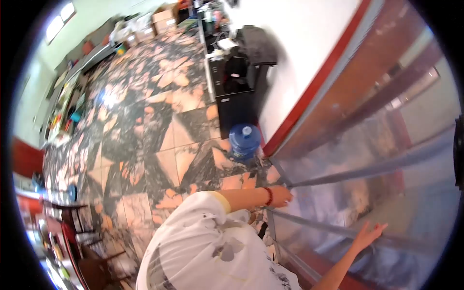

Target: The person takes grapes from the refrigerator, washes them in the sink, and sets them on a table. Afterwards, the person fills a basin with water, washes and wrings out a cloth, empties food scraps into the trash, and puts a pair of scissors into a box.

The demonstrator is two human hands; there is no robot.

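the translucent curtain (326, 200) hangs by the red frame (311, 82); the left hand (281, 196) curls near it, hold unclear, while the right hand (368, 237) spreads wide, seemingly empty. handling the curtain seems underway, probably calling for a firmer grip.

We seem to be in a home: chairs (94, 270) near left, a sofa (99, 54) far left, patterned floor tiles (164, 125), a water bottle (244, 140).

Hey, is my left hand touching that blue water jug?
Apart: the head view shows floor tiles plainly visible between your left hand and the blue water jug.
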